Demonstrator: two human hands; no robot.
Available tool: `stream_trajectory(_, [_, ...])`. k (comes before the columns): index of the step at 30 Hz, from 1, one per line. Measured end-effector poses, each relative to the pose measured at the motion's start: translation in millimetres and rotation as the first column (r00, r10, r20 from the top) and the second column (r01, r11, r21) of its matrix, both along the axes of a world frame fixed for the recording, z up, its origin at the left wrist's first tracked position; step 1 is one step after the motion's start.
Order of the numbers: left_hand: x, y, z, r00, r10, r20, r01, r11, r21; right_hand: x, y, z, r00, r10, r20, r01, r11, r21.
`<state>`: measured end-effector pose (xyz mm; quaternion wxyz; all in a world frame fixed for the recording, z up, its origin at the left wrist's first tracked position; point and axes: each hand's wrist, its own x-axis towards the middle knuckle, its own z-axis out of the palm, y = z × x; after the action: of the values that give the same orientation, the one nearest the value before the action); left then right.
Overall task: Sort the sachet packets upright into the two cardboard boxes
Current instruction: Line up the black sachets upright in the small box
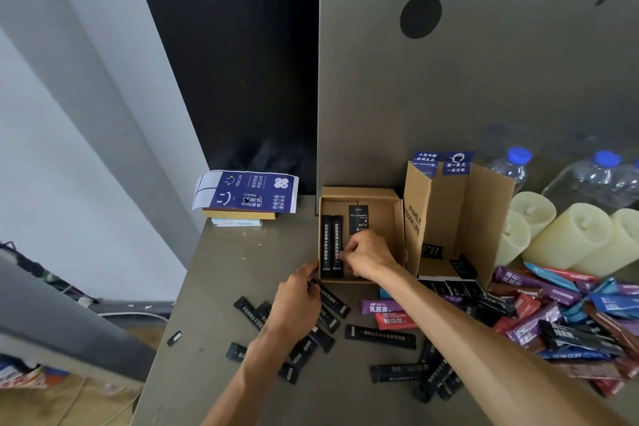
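Your right hand point(368, 254) is inside the low cardboard box point(359, 193), fingers pinching the upright black sachets point(331, 245) at its left wall. Your left hand point(299, 301), fingers curled, touches the box's near corner; grip cannot be told. Loose sachets point(380, 335) lie on the tabletop point(214, 280).

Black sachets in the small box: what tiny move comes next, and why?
Probably the right hand withdraws: it touches the two black sachets already upright against the box wall, while the left hand rests by a loose sachet.
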<state>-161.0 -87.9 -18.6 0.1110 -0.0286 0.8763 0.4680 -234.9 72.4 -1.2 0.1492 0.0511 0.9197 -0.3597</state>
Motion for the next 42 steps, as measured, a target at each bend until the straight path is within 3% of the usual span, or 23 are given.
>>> stream_trajectory(12, [-1,-1,1,1.000,-0.004,-0.009,0.004,1.000,-0.018,-2,1,0,1.000,0.014,-0.013,-0.014,1.000,-0.019])
stream_trajectory(20, [12,-20,7,0.997,-0.003,-0.082,-0.009,0.989,-0.146,29,10,23,0.994,0.020,-0.108,-0.025,0.998,-0.051])
stream_trajectory(24, [30,-37,-4,0.973,-0.058,-0.222,-0.008,0.959,-0.283,83,15,21,0.985,0.116,-0.130,-0.119,0.993,-0.018])
stream_trajectory(28, [49,-40,-26,0.911,-0.316,-0.266,0.146,0.848,-0.509,106,5,-3,0.971,0.181,-0.158,-0.143,0.964,0.224])
stream_trajectory(31, [60,-43,-37,0.888,-0.395,-0.235,0.179,0.768,-0.616,105,-4,-15,0.959,0.214,-0.185,-0.131,0.915,0.381])
stream_trajectory(34, [63,-45,-36,0.902,-0.347,-0.258,0.129,0.784,-0.607,101,-10,-21,0.963,0.198,-0.183,-0.108,0.905,0.412])
stream_trajectory(42, [58,-40,-23,0.926,-0.159,-0.342,-0.001,0.906,-0.423,98,-7,-21,0.966,0.158,-0.205,-0.088,0.945,0.314])
